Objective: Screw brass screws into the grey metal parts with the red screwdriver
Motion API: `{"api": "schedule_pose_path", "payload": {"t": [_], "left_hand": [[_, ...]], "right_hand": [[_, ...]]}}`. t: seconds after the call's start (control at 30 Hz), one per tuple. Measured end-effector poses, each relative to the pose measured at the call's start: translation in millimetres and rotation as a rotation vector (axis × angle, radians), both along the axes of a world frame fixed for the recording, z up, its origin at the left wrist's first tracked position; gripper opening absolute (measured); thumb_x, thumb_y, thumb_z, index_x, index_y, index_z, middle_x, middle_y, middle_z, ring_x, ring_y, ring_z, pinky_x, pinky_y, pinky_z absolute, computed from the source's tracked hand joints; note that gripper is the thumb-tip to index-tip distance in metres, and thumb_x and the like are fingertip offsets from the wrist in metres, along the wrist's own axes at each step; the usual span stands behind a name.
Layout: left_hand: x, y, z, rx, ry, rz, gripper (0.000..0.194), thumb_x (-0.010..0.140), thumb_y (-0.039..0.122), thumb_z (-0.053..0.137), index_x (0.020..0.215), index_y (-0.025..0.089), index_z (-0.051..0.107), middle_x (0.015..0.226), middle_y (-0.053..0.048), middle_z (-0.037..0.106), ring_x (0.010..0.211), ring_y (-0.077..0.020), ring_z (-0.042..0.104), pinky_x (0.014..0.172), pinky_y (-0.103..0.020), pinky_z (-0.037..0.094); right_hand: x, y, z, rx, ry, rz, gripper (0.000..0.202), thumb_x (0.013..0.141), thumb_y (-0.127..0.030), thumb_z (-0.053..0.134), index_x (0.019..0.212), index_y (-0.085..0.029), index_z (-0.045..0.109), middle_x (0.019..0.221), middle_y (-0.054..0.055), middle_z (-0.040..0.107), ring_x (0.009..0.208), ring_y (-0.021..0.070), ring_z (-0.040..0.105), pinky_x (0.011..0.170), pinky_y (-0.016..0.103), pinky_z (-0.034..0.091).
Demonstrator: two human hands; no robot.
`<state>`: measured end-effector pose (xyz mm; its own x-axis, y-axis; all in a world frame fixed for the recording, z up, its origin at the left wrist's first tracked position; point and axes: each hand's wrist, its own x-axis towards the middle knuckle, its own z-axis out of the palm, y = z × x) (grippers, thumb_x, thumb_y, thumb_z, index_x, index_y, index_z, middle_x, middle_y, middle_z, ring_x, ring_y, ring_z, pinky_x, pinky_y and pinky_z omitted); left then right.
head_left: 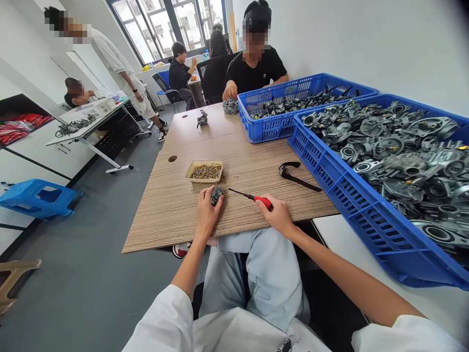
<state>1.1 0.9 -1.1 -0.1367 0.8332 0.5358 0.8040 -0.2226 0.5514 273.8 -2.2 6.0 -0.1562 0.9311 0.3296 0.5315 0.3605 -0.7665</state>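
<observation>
My left hand (208, 210) is closed around a small grey metal casting (217, 195) on the wood-grain table, near its front edge. My fingers cover part of the casting, so its full shape is hidden. In my right hand (275, 213) is a screwdriver (262, 200) with a red and black handle, its dark shaft pointing left toward the casting. The screwdriver tip is apart from the casting. Just beyond my left hand stands a shallow cream tray (187, 175) full of small brass-coloured screws. A couple of loose screws (235, 176) lie to the right of the tray.
A black wristwatch (298, 177) lies right of the screwdriver. Two blue crates (330, 161) of metal castings line the right side. Another metal part (202, 119) stands farther back on the table (161, 205). Across it sits a person in black (256, 68), one hand at a pile of parts.
</observation>
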Motion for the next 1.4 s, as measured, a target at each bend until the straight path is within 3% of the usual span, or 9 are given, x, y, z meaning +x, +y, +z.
{"api": "schedule_pose_path", "payload": {"t": [0.2,0.47,0.63,0.9,1.1,1.3,1.4], "left_hand": [[0.8,-1.4,5.1,0.011,-0.079,0.021,0.034,0.096,0.034,0.066,0.126,0.022,0.061,0.121,-0.01,0.065,0.115,-0.0256,0.064,0.102,-0.04,0.052],[-11.1,3.6,4.3,-0.061,-0.356,0.169,0.031,0.102,0.044,0.051,0.11,0.02,0.068,0.107,-0.008,0.074,0.1,-0.0221,0.067,0.09,-0.033,0.05],[-14.2,6.5,2.4,-0.13,-0.315,0.199,0.039,0.103,0.045,0.044,0.092,0.019,0.07,0.095,-0.008,0.074,0.092,-0.0235,0.066,0.087,-0.034,0.05],[-10.7,7.4,-1.0,-0.114,-0.305,0.014,0.04,0.105,0.046,0.044,0.129,0.019,0.061,0.129,-0.013,0.069,0.123,-0.0259,0.064,0.107,-0.041,0.047],[-8.4,7.1,-2.6,-0.145,-0.172,-0.063,0.053,0.09,0.039,0.07,0.136,0.019,0.052,0.128,-0.013,0.067,0.118,-0.0278,0.065,0.105,-0.044,0.05],[-4.8,4.3,-1.7,-0.08,-0.086,-0.065,0.044,0.09,0.033,0.07,0.129,0.02,0.053,0.123,-0.013,0.065,0.118,-0.0288,0.062,0.107,-0.047,0.049],[-2.9,2.3,-1.4,-0.023,0.004,-0.075,0.044,0.092,0.031,0.068,0.132,0.02,0.051,0.125,-0.014,0.063,0.121,-0.0298,0.058,0.108,-0.048,0.048]], "right_hand": [[0.0,-0.5,-0.3,-0.008,-0.013,0.015,0.03,0.101,-0.047,0.056,0.093,-0.021,0.069,0.074,0.002,0.07,0.064,0.0183,0.062,0.063,0.028,0.04],[-0.2,-0.2,-0.2,0.011,0.002,0.028,0.029,0.101,-0.045,0.057,0.092,-0.021,0.069,0.074,0.001,0.069,0.064,0.0169,0.061,0.063,0.027,0.04],[-0.4,-0.4,-0.7,0.016,-0.004,0.022,0.029,0.101,-0.046,0.058,0.091,-0.021,0.068,0.071,0.0,0.066,0.062,0.0165,0.059,0.062,0.027,0.039],[0.3,-1.2,2.3,0.009,0.041,0.038,0.032,0.101,-0.047,0.057,0.086,-0.021,0.068,0.067,0.0,0.064,0.061,0.0164,0.059,0.062,0.027,0.04],[2.4,1.4,2.0,-0.127,0.187,0.068,0.04,0.101,-0.053,0.053,0.08,-0.021,0.065,0.052,-0.003,0.055,0.048,0.015,0.053,0.055,0.027,0.041],[2.5,4.6,5.2,-0.137,0.177,0.086,0.053,0.103,-0.053,0.047,0.06,-0.023,0.049,0.046,-0.003,0.049,0.047,0.014,0.048,0.054,0.028,0.038],[2.3,3.4,7.4,-0.133,0.149,0.103,0.053,0.104,-0.051,0.047,0.059,-0.022,0.05,0.046,-0.003,0.049,0.047,0.0139,0.048,0.054,0.028,0.039]]}}
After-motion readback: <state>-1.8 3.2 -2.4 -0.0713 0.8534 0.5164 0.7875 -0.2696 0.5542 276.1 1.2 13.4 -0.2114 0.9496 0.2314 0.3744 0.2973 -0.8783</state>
